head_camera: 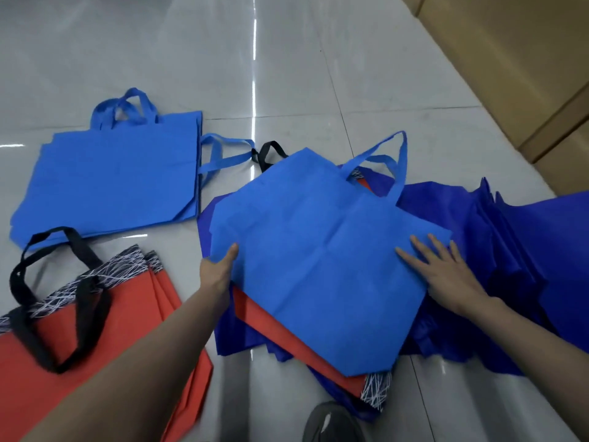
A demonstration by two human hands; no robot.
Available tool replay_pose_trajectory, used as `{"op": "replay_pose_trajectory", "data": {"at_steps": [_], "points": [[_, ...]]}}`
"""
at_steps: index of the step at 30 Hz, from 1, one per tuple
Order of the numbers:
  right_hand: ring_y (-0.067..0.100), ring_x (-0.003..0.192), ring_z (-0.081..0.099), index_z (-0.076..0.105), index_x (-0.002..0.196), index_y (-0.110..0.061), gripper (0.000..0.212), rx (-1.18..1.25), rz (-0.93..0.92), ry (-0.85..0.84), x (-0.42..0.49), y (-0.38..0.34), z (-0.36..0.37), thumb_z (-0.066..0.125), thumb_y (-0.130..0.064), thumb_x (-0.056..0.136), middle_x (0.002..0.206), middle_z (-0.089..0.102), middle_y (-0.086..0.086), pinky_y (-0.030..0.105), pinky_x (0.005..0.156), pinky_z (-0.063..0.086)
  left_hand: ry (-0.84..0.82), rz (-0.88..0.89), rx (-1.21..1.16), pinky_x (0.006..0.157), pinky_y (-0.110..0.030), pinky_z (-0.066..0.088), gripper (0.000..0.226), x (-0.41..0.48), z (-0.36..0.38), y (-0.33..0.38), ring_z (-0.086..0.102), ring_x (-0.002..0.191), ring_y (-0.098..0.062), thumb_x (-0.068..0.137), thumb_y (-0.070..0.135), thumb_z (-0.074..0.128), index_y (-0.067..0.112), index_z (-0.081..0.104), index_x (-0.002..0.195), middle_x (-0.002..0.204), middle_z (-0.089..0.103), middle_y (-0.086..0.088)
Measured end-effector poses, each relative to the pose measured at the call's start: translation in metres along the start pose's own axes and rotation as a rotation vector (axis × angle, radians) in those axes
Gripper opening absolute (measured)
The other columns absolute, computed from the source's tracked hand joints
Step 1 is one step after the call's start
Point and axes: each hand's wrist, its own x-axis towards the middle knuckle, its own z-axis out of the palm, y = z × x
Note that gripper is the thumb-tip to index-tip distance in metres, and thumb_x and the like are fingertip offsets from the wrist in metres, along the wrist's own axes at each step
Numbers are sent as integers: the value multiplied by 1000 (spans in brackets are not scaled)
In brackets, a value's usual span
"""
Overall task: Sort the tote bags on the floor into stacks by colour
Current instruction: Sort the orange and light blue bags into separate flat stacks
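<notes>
While a light blue stack (pixel 111 180) is lying at upper left and a red stack (pixel 95 330) at lower left, the sorting is looking roughly half done: an unsorted heap (pixel 318 355) at centre is still mixing red and dark blue bags, with dark blue ones (pixel 526 250) spreading right. The left hand (pixel 220 269) is pinching the edge of a light blue bag (pixel 318 260) atop that heap; the right hand (pixel 446 269) is lying on it, fingers spread flat. Glossy grey floor tiles (pixel 287 59) are reflecting light; cardboard boxes (pixel 526 74) are standing at upper right.

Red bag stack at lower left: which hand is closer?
Left. The left hand grips the light blue bag's left edge, just right of the red bag stack; the right hand rests flat on that bag's far right side.
</notes>
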Motion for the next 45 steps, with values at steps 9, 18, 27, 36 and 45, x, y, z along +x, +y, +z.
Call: {"op": "replay_pose_trajectory", "data": {"at_steps": [9,18,27,36,45], "points": [[35,112,47,47,113,-1,33,1273,629,484,-43,-109,26,60,-5,83,118,47,20,42,95,38,38,-155,-354,89,-44,50,32,8,16,1,59,98,-26,84,17,64,9,55,114,123,59,-9],[27,59,65,59,94,4,45,1676,683,-53,-37,-155,36,54,-41,90,74,67,15,30,48,51,-185,-167,-369,57,-27,56,19,-10,-23,26,68,73,-14,83,22,66,14,60,99,90,69,-1],[24,94,58,51,115,-3,26,1773,678,313,-12,-174,-2,54,-6,89,115,62,13,35,86,48,-81,-105,-28,43,-22,52,24,-34,-41,6,51,60,-17,87,-4,48,14,44,72,69,51,-7],[-18,85,56,50,112,-17,24,1617,93,618,-20,-153,-50,41,-1,97,101,58,-14,-1,70,42,-76,-52,-257,60,-25,45,27,-21,-48,13,54,70,-15,85,-1,54,22,46,96,84,60,1],[-19,78,56,50,105,-19,27,1753,-27,674,72,-195,-123,45,5,93,96,60,-14,1,71,43,29,106,-450,68,-28,46,33,18,-75,93,57,78,-12,86,-4,50,27,47,98,90,61,4]]}}
